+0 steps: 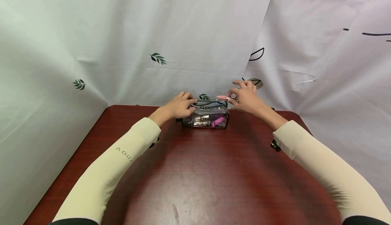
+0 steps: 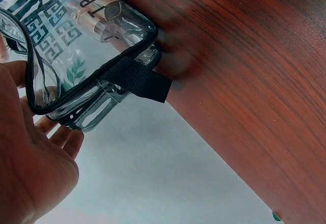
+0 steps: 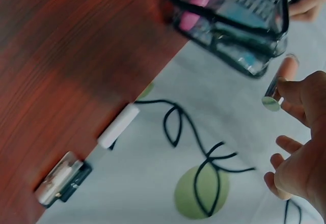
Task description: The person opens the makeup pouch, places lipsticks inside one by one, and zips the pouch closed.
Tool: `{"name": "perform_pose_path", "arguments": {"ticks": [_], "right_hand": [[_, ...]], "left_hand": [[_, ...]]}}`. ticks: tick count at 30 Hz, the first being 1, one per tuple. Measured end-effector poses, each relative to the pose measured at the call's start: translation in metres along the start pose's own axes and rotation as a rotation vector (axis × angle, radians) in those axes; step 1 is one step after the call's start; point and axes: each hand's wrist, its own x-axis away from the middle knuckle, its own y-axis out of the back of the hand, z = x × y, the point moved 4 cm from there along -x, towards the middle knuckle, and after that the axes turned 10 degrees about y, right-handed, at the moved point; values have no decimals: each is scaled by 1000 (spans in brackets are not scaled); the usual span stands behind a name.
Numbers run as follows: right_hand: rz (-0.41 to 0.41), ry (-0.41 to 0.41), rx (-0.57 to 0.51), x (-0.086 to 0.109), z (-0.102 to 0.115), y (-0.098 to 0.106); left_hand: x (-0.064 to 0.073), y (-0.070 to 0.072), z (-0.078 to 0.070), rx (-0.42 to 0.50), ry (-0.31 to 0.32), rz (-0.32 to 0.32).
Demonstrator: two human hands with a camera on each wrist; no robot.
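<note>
A clear zip pouch with black piping and printed lettering stands at the table's far edge. Inside it show a bright pink item and several small cosmetic tubes. My left hand holds the pouch's upper left edge, its thumb in front and the other fingers behind. Above the pouch's right end, my right hand pinches a pink lip gloss tube between thumb and index finger. The tube's shiny end faces the right wrist camera, and that hand's other fingers spread away from it.
A white stick-like item and a small clear-and-dark case lie along the far table edge, right of the pouch. White patterned cloth hangs close behind the reddish wooden table.
</note>
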Motion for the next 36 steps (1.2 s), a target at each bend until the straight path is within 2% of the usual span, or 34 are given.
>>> {"name": "perform_pose_path", "arguments": {"ticks": [6,12,15,19,22,24,25,28,31,32,34,36], "right_hand": [[-5,50,-16,-10,24,-2],[1,94,-17,-21,46,-8],[4,106,-9,-25,54,-12],[13,108,3,-28,60,-19],[17,107,3,-31,62,-22],[20,106,-1,-32,62,-25],[22,105,-2,-32,63,-26],[28,99,-12,-32,62,-30],[30,95,-20,-31,61,-32],[27,96,-26,-31,60,-33],[20,99,-29,-30,59,-34],[14,101,-30,-30,59,-36]], "left_hand": [[5,5,-6,-21,7,-6],[6,4,-3,-18,-1,-22],[4,3,-1,-19,8,-8],[-43,-41,44,-13,-31,-11],[-75,-73,74,11,-57,-43],[-75,-72,72,38,-38,-40],[-63,-62,62,23,-38,-41],[-59,-59,59,39,-20,-19],[-67,-66,65,8,-15,-11],[-80,-78,75,24,-18,-16],[-83,-80,77,10,-28,-19],[-80,-78,76,24,-43,-31]]}}
